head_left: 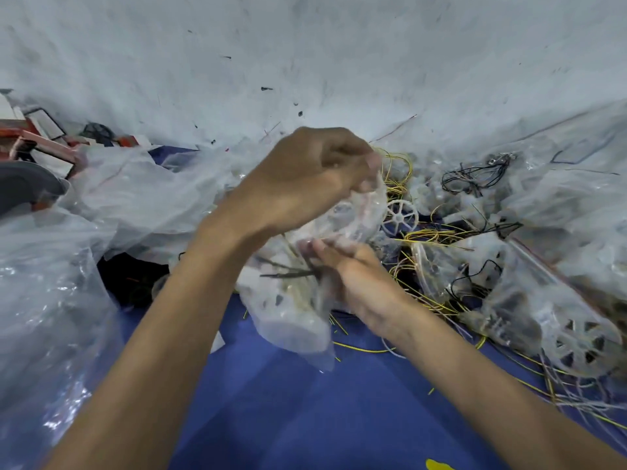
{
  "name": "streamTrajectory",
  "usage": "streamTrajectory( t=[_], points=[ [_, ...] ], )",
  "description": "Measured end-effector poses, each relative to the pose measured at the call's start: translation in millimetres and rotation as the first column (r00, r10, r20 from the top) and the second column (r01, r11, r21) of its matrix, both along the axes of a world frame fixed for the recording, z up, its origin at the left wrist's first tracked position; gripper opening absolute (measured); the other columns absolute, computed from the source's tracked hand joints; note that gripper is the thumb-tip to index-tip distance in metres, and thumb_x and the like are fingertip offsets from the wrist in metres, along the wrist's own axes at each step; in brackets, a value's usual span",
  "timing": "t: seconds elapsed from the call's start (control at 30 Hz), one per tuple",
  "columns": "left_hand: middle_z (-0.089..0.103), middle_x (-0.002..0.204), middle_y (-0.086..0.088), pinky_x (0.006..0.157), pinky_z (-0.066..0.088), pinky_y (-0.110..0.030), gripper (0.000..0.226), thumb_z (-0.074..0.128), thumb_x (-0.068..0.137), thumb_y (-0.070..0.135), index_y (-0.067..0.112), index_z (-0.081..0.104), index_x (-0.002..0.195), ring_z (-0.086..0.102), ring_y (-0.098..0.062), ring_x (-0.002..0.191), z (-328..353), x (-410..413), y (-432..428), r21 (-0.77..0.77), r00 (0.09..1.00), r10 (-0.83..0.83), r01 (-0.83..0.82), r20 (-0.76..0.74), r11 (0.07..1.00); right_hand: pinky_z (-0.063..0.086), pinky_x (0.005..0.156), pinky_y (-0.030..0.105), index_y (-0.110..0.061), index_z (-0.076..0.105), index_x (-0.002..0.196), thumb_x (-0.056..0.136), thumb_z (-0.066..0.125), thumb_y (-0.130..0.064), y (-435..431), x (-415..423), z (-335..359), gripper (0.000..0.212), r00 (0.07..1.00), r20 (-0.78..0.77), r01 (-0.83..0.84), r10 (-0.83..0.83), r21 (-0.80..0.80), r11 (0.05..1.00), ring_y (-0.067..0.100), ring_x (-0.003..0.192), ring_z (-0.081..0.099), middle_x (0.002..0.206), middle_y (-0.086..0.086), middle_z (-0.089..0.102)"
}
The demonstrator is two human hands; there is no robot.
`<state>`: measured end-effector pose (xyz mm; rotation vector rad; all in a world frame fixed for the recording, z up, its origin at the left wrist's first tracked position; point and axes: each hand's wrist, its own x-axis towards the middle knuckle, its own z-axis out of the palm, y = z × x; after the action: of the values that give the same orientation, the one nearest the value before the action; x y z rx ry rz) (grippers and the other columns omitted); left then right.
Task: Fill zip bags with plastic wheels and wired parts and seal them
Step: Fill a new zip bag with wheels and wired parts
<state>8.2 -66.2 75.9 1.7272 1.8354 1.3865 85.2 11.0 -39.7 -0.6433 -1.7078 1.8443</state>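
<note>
My left hand [305,178] grips the top of a clear zip bag [291,310] held up over the blue cloth. The bag holds white plastic parts and dark wires. My right hand [353,276] pinches the same bag lower down, at its right side, fingers curled on the plastic. A loose white plastic wheel [399,217] lies just right of the hands among yellow wires [431,235]. Another filled bag with a wheel [583,344] lies at the right.
Crumpled clear plastic sheeting [129,195] piles up at the left and a large bag [44,320] fills the lower left. Black wired parts [475,178] lie at the back right. Red and white boxes [40,137] stand far left. A white wall [305,56] rises behind.
</note>
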Motion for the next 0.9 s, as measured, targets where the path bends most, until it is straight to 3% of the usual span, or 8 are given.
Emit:
streamTrajectory(
  t=[0.17,0.37,0.6,0.73,0.77,0.8,0.83,0.9],
  points=[
    [0.063,0.093,0.022,0.076,0.041,-0.006,0.011,0.058,0.09,0.023,0.026,0.067,0.096,0.056,0.009,0.093,3,-19,-3,0.292,0.959,0.27,-0.233,-0.092,0.928,0.049,0.076,0.032,-0.01,0.061,0.111,0.096,0.047,-0.023,20,14,1,0.024,0.992,-0.121,-0.075,0.037,-0.324,0.943,0.026,0.081,0.061,0.095,0.01,0.068],
    [0.062,0.112,0.012,0.096,0.044,-0.032,0.047,0.055,0.083,0.061,0.03,0.057,0.118,0.058,-0.006,0.104,-6,-41,2,-0.125,0.969,0.248,-0.247,-0.012,0.961,0.057,0.06,0.03,-0.011,0.066,0.097,0.095,0.047,-0.035,26,19,8,0.03,0.993,-0.114,-0.054,0.02,-0.313,0.948,0.02,0.064,0.068,0.081,0.009,0.072],
    [0.068,0.065,0.008,0.069,0.047,-0.029,0.026,0.059,0.09,0.026,0.011,0.071,0.073,0.059,-0.004,0.06,-5,-35,-1,0.011,0.993,0.113,-0.114,0.046,0.993,0.054,0.083,0.04,-0.015,0.068,0.105,0.093,0.034,-0.055,26,22,25,0.054,0.999,-0.046,0.016,-0.023,-0.146,0.989,0.025,0.091,0.069,0.098,0.008,0.072],
    [0.069,0.064,0.005,0.066,0.048,-0.02,0.023,0.057,0.085,0.015,0.018,0.072,0.068,0.061,-0.003,0.06,-8,-47,3,0.108,0.945,0.328,-0.327,0.011,0.939,0.046,0.089,0.053,0.001,0.065,0.099,0.093,0.036,-0.055,35,32,42,0.063,0.963,-0.131,0.255,-0.236,0.151,0.955,0.035,0.095,0.064,0.097,0.015,0.069],
    [0.069,0.065,0.007,0.068,0.048,-0.021,0.024,0.057,0.084,0.013,0.02,0.072,0.068,0.061,-0.003,0.062,-12,-48,4,0.081,0.915,0.4,-0.396,-0.047,0.915,0.042,0.09,0.06,0.013,0.056,0.101,0.092,0.039,-0.055,35,35,43,0.071,0.95,-0.143,0.305,-0.278,0.228,0.925,0.051,0.109,0.037,0.097,0.024,0.066],
    [0.069,0.067,0.008,0.071,0.05,-0.023,0.023,0.058,0.084,0.013,0.022,0.073,0.069,0.062,-0.005,0.066,-17,-49,6,0.072,0.892,0.444,-0.439,-0.085,0.896,0.039,0.089,0.064,0.02,0.046,0.103,0.089,0.042,-0.056,35,37,44,0.078,0.941,-0.146,0.336,-0.306,0.267,0.904,0.021,0.097,0.023,0.093,0.028,0.062],
    [0.07,0.071,0.008,0.074,0.052,-0.024,0.021,0.059,0.084,0.013,0.023,0.073,0.071,0.065,-0.007,0.071,-19,-47,7,0.097,0.886,0.457,-0.449,-0.08,0.888,0.039,0.088,0.065,0.022,0.042,0.102,0.086,0.045,-0.058,36,38,45,0.081,0.932,-0.154,0.36,-0.328,0.289,0.887,0.054,0.104,0.051,0.091,0.026,0.061],
    [0.071,0.072,0.013,0.074,0.053,-0.022,0.02,0.061,0.085,0.017,0.023,0.072,0.07,0.067,-0.001,0.073,-15,-45,9,0.187,0.893,0.45,-0.438,-0.023,0.879,0.053,0.08,0.046,0.013,0.058,0.09,0.085,0.046,-0.055,40,40,50,0.07,0.907,-0.238,0.406,-0.348,0.27,0.873,0.024,0.075,0.064,0.081,0.009,0.067]
  ],
)
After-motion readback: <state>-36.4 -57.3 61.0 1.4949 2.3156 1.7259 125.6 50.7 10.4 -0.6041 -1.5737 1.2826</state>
